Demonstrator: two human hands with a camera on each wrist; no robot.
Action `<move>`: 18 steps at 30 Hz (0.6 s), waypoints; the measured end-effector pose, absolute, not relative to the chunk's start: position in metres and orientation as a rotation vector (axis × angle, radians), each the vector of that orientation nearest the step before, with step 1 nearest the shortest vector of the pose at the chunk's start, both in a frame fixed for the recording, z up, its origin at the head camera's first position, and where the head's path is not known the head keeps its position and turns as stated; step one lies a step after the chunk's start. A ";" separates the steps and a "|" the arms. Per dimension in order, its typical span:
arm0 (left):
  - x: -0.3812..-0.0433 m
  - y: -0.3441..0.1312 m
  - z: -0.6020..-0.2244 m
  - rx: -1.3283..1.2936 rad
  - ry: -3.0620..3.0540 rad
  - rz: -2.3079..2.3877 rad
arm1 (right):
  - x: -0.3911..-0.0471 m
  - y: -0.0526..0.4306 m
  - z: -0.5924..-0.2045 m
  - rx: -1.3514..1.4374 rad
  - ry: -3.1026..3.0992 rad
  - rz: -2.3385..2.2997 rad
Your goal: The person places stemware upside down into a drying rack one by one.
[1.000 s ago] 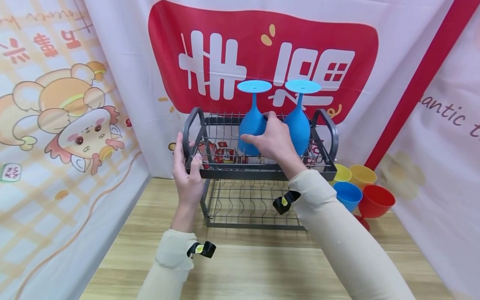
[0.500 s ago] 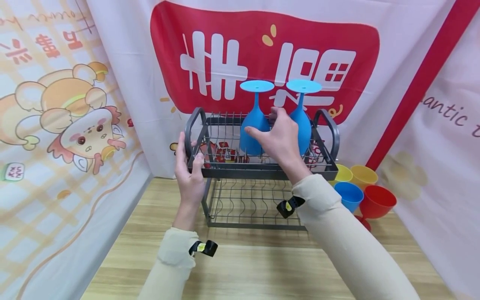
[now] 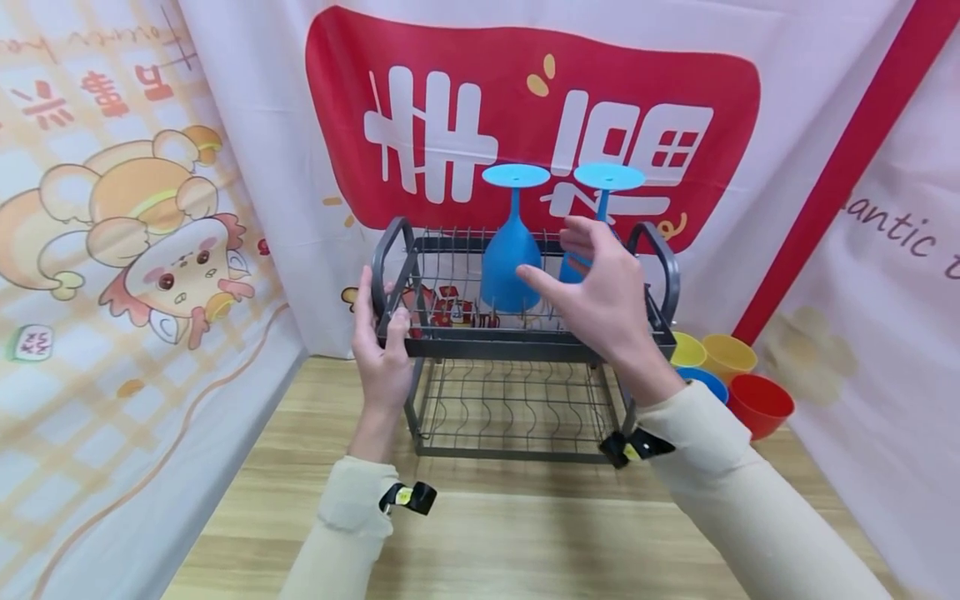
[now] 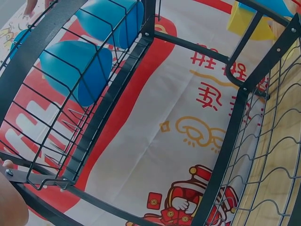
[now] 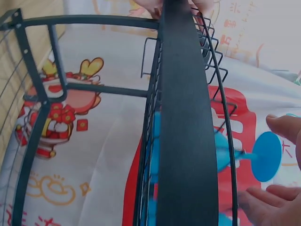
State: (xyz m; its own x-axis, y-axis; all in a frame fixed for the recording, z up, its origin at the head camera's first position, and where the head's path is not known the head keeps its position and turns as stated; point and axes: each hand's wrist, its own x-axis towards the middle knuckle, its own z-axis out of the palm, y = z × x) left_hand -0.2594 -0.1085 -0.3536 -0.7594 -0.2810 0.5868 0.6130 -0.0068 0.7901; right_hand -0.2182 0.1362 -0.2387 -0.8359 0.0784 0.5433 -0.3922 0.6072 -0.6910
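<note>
Two blue goblets stand upside down on the upper tier of a dark two-tier dish rack (image 3: 495, 344); the left goblet (image 3: 512, 271) shows whole, while the right goblet (image 3: 609, 176) is partly covered by my hand. My left hand (image 3: 381, 354) grips the rack's left end at the upper tier, thumb at the front. Fingers spread and thumb apart, my right hand (image 3: 603, 292) hovers before the right goblet with nothing held. In the right wrist view its fingers (image 5: 268, 202) are near a goblet's round foot (image 5: 266, 157). The left wrist view shows both bowls (image 4: 75, 70) through the wires.
Right of the rack, a red goblet (image 3: 759, 404), a blue one (image 3: 705, 382) and two yellow ones (image 3: 727, 356) stand upright on the wooden table (image 3: 480, 533). The lower tier (image 3: 510, 408) is bare wire. Printed cloth (image 3: 255, 50) hangs behind and at both sides.
My right hand has let go of the left goblet, its fingers spreading, and moved right in front of the right goblet. My left hand stays on the rack.
</note>
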 end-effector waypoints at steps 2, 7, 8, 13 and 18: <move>-0.259 -0.109 -0.354 -0.345 -1.649 -1.832 | -0.211 0.144 -0.243 0.277 -2.279 1.140; -0.259 -0.110 -0.355 -0.338 -1.647 -1.827 | -0.196 0.163 -0.252 0.294 -2.239 1.119; -0.259 -0.110 -0.355 -0.338 -1.646 -1.827 | -0.193 0.167 -0.253 0.286 -2.238 1.117; -0.260 -0.108 -0.355 -0.347 -1.637 -1.835 | -0.181 0.195 -0.259 0.233 -2.229 1.056; -0.261 -0.108 -0.354 -0.355 -1.631 -1.838 | -0.175 0.224 -0.266 0.165 -2.190 0.982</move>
State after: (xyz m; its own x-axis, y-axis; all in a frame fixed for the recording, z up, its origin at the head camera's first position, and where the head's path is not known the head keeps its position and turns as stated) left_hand -0.2605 -0.1077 -0.3544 -0.7542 -0.2852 0.5914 0.6213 -0.0184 0.7834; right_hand -0.1752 0.2240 -0.2664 -0.7330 0.1651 0.6598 -0.3830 0.7014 -0.6011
